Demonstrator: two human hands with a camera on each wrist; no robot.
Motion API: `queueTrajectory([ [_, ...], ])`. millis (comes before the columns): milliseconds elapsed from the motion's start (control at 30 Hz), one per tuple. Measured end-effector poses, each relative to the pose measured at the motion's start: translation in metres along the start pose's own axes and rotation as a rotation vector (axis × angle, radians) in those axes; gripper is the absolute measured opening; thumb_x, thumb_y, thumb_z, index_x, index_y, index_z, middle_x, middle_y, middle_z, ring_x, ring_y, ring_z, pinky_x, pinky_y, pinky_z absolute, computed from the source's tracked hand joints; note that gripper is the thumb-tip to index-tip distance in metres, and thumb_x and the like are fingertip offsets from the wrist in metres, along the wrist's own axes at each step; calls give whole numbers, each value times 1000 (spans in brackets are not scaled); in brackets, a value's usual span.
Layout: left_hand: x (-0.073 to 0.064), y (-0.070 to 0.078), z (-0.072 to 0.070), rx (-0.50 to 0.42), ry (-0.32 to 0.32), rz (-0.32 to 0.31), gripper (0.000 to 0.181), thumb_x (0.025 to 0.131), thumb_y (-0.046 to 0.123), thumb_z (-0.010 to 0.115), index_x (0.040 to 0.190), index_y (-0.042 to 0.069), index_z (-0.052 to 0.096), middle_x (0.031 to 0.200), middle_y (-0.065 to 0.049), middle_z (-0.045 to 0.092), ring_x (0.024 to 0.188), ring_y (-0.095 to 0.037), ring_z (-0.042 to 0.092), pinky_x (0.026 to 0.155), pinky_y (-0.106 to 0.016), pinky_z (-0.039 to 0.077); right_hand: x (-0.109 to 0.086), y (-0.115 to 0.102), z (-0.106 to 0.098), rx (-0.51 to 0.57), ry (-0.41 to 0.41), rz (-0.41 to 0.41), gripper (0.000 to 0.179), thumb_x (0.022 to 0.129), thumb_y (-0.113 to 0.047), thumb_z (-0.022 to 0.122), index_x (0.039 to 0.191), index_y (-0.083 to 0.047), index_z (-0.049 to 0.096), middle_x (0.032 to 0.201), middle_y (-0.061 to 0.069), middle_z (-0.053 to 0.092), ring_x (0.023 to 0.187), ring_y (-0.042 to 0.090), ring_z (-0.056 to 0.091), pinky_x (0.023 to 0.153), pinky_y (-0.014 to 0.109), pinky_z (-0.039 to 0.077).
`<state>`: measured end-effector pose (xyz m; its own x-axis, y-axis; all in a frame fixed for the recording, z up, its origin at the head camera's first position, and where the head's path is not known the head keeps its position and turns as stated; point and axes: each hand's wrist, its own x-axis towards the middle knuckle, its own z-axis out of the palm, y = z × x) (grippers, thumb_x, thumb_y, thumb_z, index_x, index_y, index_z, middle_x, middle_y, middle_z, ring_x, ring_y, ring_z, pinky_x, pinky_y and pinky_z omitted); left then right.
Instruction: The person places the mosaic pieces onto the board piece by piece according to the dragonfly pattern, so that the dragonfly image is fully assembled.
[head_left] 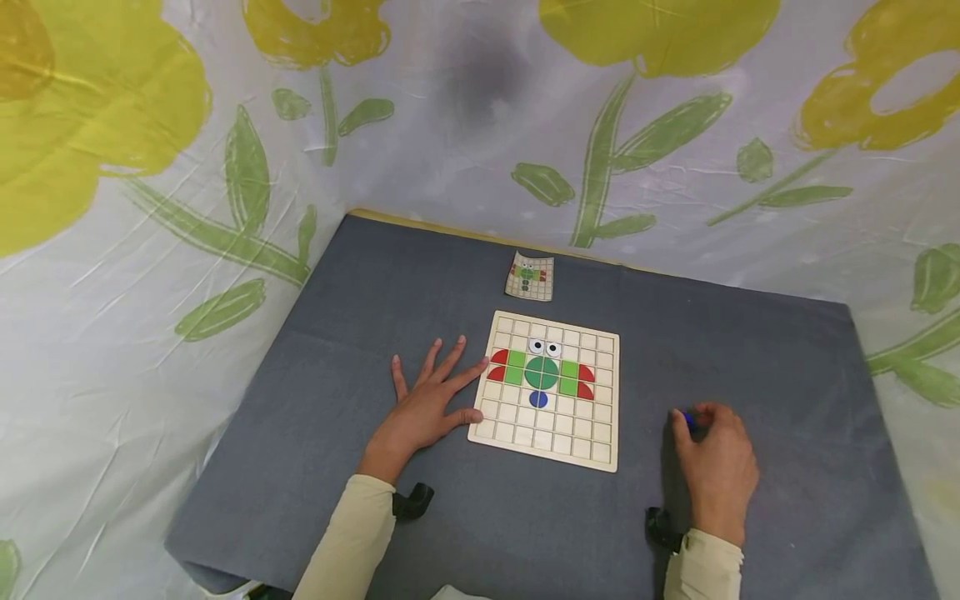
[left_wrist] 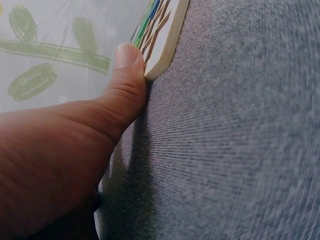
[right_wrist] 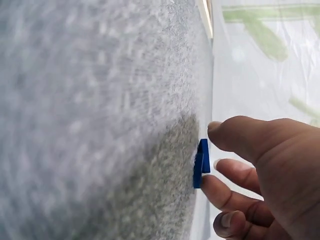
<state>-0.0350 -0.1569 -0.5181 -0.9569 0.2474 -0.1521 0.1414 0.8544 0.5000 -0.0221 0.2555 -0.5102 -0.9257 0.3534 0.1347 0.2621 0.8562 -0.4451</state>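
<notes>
A square wooden grid board [head_left: 543,440] lies on the table with coloured pieces in it: red quarter-rounds, light green squares, a dark green circle [head_left: 541,372], a small blue round [head_left: 538,400] and two eye pieces [head_left: 553,349]. At its left edge my left hand [head_left: 420,410] spreads its fingers, thumb against the board's rim, as the left wrist view also shows. To the right of the board, my right hand [head_left: 718,457] is over small blue pieces [right_wrist: 201,164] on the cloth. Its thumb is apart from them; a fingertip is beside the lower one, contact unclear.
Behind the board a small pattern card [head_left: 530,277] shows a similar coloured figure on a grid. Grey cloth [head_left: 360,292] covers the table. A white curtain [head_left: 450,150] with yellow flowers hangs around the back and sides.
</notes>
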Motion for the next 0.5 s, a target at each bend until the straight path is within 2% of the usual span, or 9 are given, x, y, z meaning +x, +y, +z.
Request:
queueTrajectory([
  [300, 1, -2, 2, -4, -5, 0, 89, 87, 61, 74, 165, 42, 35, 178, 2, 8, 165, -34, -3, 114, -80, -19, 5, -2, 3, -1, -31, 13, 32, 97, -29, 78, 115, -3, 71, 112, 21, 71, 97, 50, 67, 73, 66, 50],
  [500, 1, -3, 2, -13, 1, 4, 88, 88, 60, 74, 165, 40, 36, 178, 1, 10, 165, -34, -3, 113, -80, -19, 8, -2, 4, 25, -49, -36, 24, 97, -19, 75, 114, -2, 75, 113, 25, 70, 102, 54, 66, 77, 68, 49],
])
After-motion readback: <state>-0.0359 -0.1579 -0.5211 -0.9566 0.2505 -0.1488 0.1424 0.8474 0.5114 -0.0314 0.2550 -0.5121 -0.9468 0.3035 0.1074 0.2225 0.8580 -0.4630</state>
